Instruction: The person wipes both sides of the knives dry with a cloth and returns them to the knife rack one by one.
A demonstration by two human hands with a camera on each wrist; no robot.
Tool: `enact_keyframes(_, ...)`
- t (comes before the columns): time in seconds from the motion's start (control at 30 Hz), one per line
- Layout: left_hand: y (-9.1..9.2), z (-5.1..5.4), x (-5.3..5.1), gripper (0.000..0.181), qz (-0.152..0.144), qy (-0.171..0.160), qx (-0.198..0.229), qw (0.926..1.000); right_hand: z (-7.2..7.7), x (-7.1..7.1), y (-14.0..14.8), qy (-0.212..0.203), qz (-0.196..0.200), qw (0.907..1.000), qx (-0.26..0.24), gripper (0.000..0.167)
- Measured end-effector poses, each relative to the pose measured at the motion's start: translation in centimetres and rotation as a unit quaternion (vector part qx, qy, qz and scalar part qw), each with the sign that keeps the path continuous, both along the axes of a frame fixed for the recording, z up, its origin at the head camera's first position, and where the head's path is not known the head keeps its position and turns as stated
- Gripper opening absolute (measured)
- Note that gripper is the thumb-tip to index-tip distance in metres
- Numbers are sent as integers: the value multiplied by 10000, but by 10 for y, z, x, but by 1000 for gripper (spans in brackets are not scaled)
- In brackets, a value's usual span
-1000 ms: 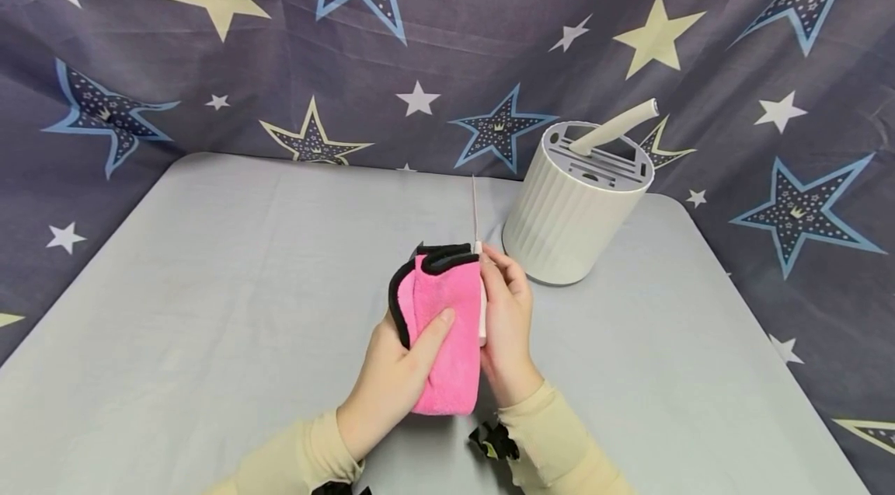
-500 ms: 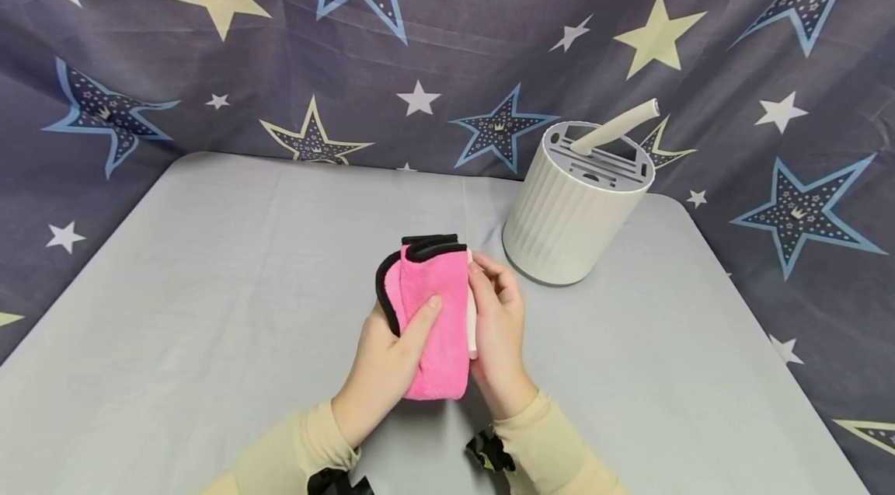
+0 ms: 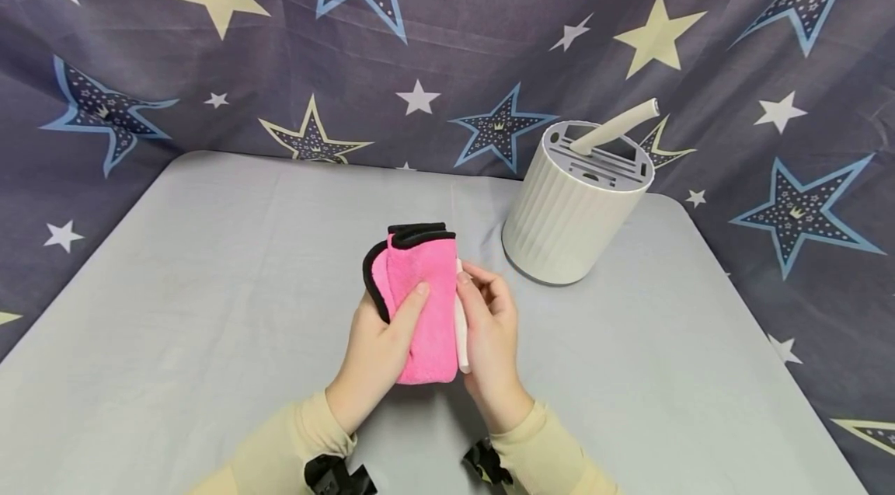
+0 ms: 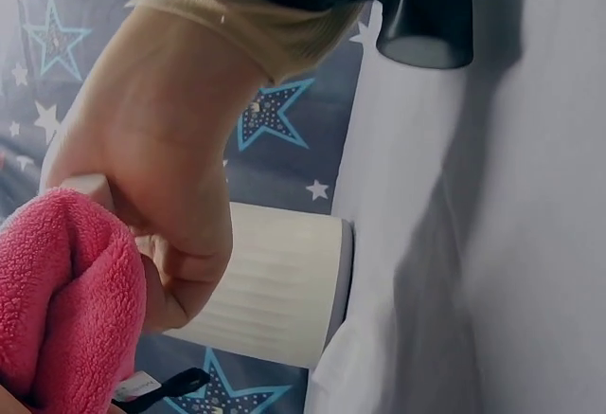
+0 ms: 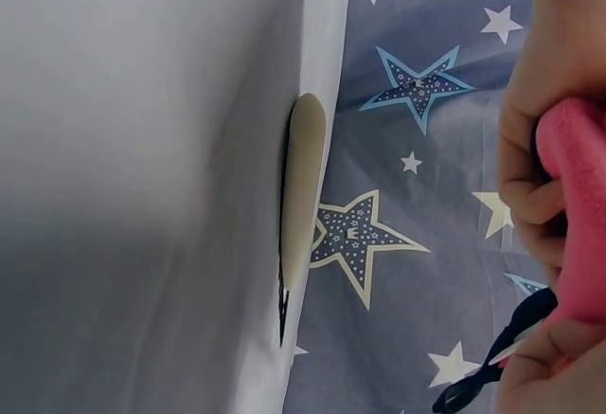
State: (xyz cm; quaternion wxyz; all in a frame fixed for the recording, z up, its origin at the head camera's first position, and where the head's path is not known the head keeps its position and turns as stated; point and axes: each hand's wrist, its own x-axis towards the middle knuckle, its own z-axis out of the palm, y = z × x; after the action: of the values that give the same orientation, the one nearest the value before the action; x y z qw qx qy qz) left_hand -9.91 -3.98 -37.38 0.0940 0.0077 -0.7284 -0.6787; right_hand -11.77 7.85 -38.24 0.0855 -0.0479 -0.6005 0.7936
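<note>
The left hand (image 3: 374, 351) was curled round the folded pink cloth (image 3: 435, 316); at its three o'clock, the right hand (image 3: 493, 339) pinched a white handle (image 3: 461, 332), partly cloth-hidden. A ribbed block (image 3: 569, 223) stood apart, at two o'clock.

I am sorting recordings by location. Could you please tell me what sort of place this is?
Probably a makeshift filming corner: a star-printed curtain hangs behind and along both sides of a pale table, on which a slotted holder stands. The room beyond is hidden.
</note>
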Motion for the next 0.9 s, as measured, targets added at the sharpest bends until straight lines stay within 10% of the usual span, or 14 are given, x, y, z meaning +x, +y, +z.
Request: enact_keyframes(0.9,4,2,9,21,-356,-121,629,9973,5,-7,5,20,-145,9998,-107,21)
